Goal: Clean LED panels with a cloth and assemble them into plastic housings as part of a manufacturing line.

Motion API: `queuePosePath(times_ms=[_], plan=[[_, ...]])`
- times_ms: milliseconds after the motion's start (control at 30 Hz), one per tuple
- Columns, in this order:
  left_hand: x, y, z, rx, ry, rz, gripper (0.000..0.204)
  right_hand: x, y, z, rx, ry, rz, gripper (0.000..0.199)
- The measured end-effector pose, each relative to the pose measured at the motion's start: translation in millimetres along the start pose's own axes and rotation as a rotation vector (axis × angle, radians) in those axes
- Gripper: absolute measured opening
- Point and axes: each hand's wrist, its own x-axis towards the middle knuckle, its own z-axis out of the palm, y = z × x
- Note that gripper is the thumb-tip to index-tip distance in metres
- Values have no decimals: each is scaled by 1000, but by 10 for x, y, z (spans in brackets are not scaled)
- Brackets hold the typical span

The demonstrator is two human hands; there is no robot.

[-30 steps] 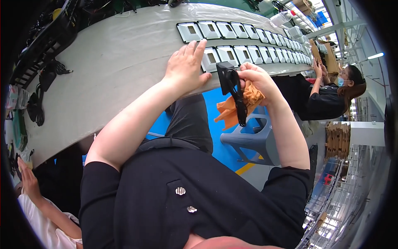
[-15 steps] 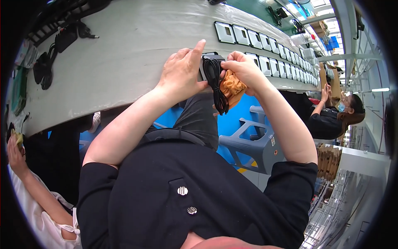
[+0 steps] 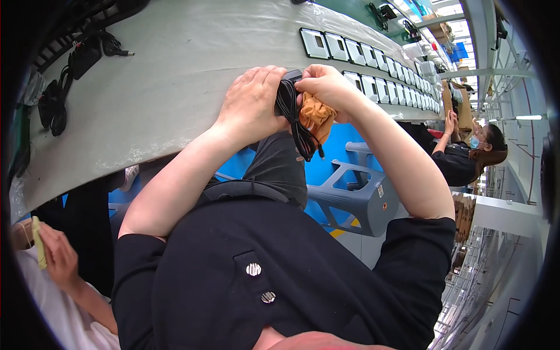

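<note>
At upper centre of the frame, our right hand [image 3: 331, 87] clamps its fingers on a black adapter [image 3: 293, 75] and orange cloth [image 3: 318, 112]; our left hand [image 3: 251, 104] rests against the adapter's left side, but we cannot tell whether its fingers grip.

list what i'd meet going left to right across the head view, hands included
Black power adapter on the table → left hand → coiled black cable between the hands → right hand, with an orange cloth → nearer row of white, black-edged frames → co-worker in black
</note>
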Motion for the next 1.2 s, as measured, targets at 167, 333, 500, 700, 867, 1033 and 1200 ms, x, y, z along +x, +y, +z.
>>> queuePosePath(times_ms=[167,333,500,700,867,1033,1200], plan=[[38,-10,-65,-7,-58,34,67,-70,9,-122,-174,-28,-50,20],[88,18,-181,46,-191,38,62,-287,366,-431,-560,190,-339,39],[98,-22,-149,28,-158,138,66,-306,681,-204,-403,176,-414,49],[90,30,-113,18,-124,87,61,-181,1071,-99,-328,273,-760,46],[177,122,-235,84,-249,145,63,-210,1169,-19,-526,428,-903,44],[208,187,-217,93,-354,180,63,-301,1116,-69,-447,356,-816,71],[171,256,-251,92,-332,120,61,-250,1135,-67,-480,350,-928,72]])
